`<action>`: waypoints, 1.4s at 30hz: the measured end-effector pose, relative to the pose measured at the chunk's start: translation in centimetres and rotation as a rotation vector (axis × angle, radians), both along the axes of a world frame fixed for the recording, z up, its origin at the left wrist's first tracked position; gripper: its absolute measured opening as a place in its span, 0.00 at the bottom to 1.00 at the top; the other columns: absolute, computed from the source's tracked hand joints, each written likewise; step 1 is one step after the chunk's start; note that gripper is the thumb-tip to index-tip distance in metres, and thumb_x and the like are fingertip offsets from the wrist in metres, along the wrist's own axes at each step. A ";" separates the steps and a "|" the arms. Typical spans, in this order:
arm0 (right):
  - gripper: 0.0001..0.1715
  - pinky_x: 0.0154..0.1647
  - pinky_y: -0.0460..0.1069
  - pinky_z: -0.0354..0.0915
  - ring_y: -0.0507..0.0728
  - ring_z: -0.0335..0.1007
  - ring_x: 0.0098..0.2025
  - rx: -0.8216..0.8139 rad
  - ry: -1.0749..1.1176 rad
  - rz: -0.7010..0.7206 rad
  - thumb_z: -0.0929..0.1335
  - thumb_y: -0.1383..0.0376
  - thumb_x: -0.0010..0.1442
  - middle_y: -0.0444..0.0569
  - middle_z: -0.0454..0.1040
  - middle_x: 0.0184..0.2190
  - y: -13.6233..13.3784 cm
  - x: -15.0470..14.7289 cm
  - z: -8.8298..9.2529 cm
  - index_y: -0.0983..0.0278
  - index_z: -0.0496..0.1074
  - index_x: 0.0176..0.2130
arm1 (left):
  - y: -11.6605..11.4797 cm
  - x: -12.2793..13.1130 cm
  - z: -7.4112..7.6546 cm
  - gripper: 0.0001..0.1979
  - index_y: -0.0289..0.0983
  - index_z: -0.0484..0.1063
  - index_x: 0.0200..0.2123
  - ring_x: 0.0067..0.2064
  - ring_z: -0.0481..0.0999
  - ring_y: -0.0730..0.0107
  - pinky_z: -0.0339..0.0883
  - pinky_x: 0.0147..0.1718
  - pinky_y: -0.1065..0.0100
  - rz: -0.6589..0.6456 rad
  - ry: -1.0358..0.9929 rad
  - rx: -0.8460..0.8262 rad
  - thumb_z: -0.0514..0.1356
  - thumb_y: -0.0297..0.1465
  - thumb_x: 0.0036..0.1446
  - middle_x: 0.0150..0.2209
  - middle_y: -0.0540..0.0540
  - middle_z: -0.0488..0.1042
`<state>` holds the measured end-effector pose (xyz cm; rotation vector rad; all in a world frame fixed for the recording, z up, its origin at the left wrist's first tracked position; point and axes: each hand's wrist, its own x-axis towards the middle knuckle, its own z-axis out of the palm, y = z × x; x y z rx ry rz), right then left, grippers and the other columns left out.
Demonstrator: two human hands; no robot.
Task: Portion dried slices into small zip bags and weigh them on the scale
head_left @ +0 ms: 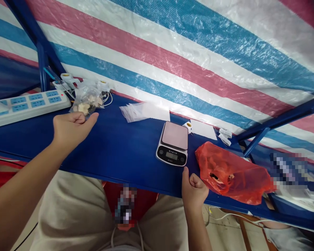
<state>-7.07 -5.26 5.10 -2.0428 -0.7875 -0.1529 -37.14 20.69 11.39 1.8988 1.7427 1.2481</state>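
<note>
Fingers of the left hand (74, 127): curled into the palm, thumb stuck out; no held thing shows.
Fingers of the right hand (195, 190): folded likewise around nothing visible, thumb toward twelve, just below the scale.
Clear bag (94, 94): at one o'clock from the left hand, pale pieces (83, 107) inside; from this angle I cannot tell whether the thumb touches it.
Scale (175, 135): on the desk (115, 146), its display (172, 156) facing six o'clock, presumably for easy reading.
Red bag (232, 174): at four o'clock from the scale, lying slumped beside the right hand, probably for short reach.
Plastic sleeves (136, 112): at ten o'clock from the scale, lying flat, seemingly to leave working room in front.
</note>
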 end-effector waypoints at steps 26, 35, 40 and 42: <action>0.32 0.20 0.47 0.47 0.48 0.40 0.20 -0.096 -0.128 0.127 0.66 0.51 0.66 0.36 0.42 0.19 -0.2 0.0 0.4 0.58 0.45 0.20 | 14.1 1.3 -0.3 0.59 0.25 0.43 0.67 0.66 0.61 0.30 0.57 0.61 0.39 0.112 0.163 -0.236 0.72 0.41 0.40 0.65 0.18 0.60; 0.32 0.21 0.47 0.47 0.48 0.40 0.20 -0.093 -0.125 0.116 0.65 0.51 0.66 0.36 0.42 0.18 -0.2 0.0 0.4 0.58 0.45 0.20 | 13.4 0.2 0.5 0.48 0.35 0.52 0.64 0.53 0.71 0.60 0.65 0.57 0.53 0.049 0.043 -0.164 0.70 0.41 0.45 0.54 0.42 0.71; 0.32 0.21 0.46 0.47 0.48 0.41 0.19 -0.076 -0.118 0.131 0.66 0.52 0.66 0.35 0.43 0.18 -0.3 -0.1 0.5 0.58 0.47 0.20 | 10.3 -0.6 1.4 0.45 0.39 0.56 0.62 0.49 0.72 0.69 0.70 0.53 0.60 -0.113 -0.328 -0.067 0.72 0.33 0.42 0.51 0.48 0.72; 0.32 0.21 0.46 0.48 0.47 0.41 0.19 -0.055 -0.102 0.140 0.67 0.52 0.65 0.35 0.43 0.17 -0.3 0.1 0.5 0.58 0.47 0.19 | 8.0 -0.2 2.2 0.45 0.42 0.57 0.61 0.48 0.74 0.68 0.72 0.50 0.61 -0.196 -0.508 -0.108 0.72 0.31 0.40 0.50 0.49 0.73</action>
